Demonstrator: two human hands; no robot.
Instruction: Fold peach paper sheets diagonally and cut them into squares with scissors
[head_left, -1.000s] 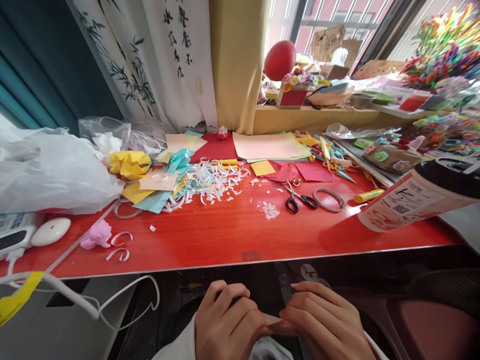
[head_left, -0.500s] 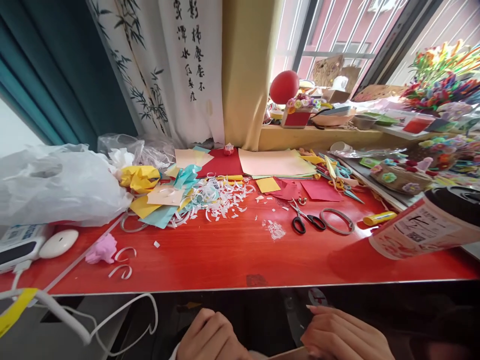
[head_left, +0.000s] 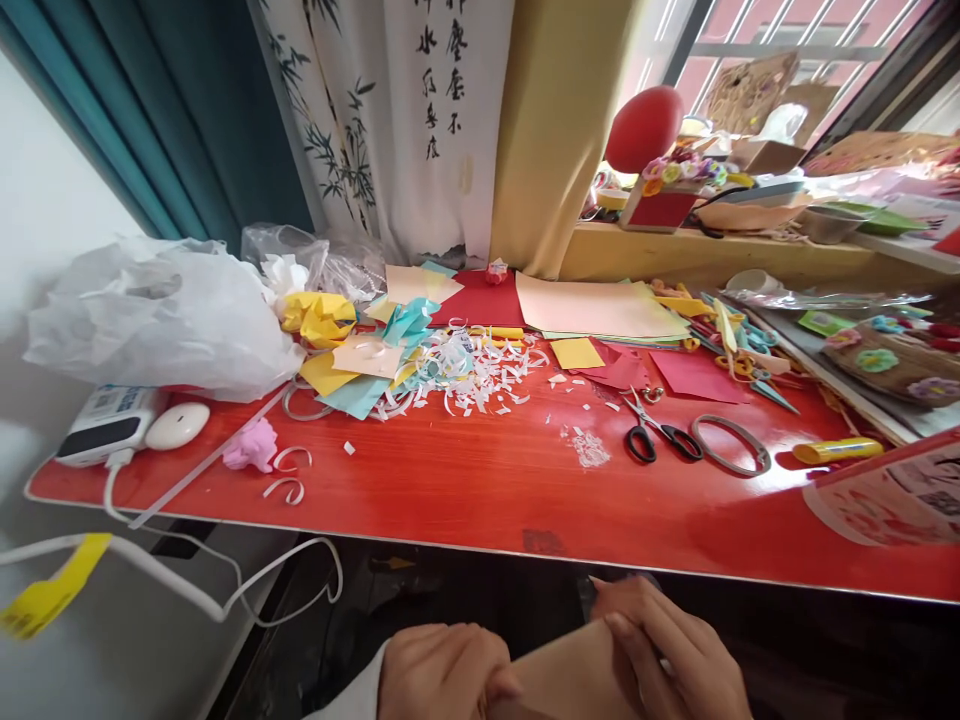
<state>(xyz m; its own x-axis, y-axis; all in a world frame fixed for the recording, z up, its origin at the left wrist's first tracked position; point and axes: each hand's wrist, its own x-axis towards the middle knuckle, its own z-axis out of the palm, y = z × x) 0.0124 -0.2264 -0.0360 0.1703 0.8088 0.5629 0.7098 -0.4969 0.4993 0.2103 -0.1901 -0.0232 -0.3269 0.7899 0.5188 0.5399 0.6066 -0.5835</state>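
Note:
Below the table's front edge, at the bottom of the view, a plain tan sheet of paper (head_left: 574, 668) lies between my hands, its lower part cut off by the picture's edge. My left hand (head_left: 442, 668) is curled closed at the sheet's left side, thumb against it. On the right side, my right hand (head_left: 675, 645) grips the upper corner with bent fingers. Black-handled scissors (head_left: 660, 430) lie spread on the red table (head_left: 450, 480), nearest to my right hand, beside a grey ring-shaped band (head_left: 731, 445).
White paper shreds (head_left: 480, 375) and coloured paper scraps are heaped mid-table. A white plastic bag (head_left: 157, 320) and a cabled white device (head_left: 112, 425) stand left. A paper cup (head_left: 892, 490) and a yellow tube (head_left: 836, 450) are right. A white cable (head_left: 165, 575) hangs at the front left.
The view has turned left and down, so the table's things appear shifted right and higher. More of the tan paper now shows between my hands.

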